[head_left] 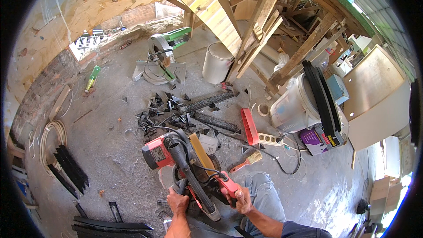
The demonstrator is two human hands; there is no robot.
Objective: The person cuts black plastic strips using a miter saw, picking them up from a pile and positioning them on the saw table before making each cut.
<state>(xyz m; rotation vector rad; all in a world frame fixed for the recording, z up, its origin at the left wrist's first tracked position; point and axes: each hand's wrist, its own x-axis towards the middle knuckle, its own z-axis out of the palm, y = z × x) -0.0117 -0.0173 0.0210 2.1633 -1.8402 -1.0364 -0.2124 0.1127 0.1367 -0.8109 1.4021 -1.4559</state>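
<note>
Person: left hand (178,202) + right hand (243,200), 2 total. Red saw (178,154) + green saw (159,47), 2. Back bucket (216,67) + near bucket (287,111), 2. 1 paintbrush (252,159), 1 power strip (269,139), 1 blue box (337,89), 1 purple box (313,141). Black offcuts (146,121): heaped, uncountable.

A saw (181,165) is standing ahead, between the left hand (178,201) and the right hand (239,198). Offcuts (163,105) are lying beyond it, a second saw (163,56) standing behind them. A brush (249,160) is lying ahead of the right hand, a power strip (269,139) farther beyond. Strips (110,225) are lying left of the left hand.
</note>
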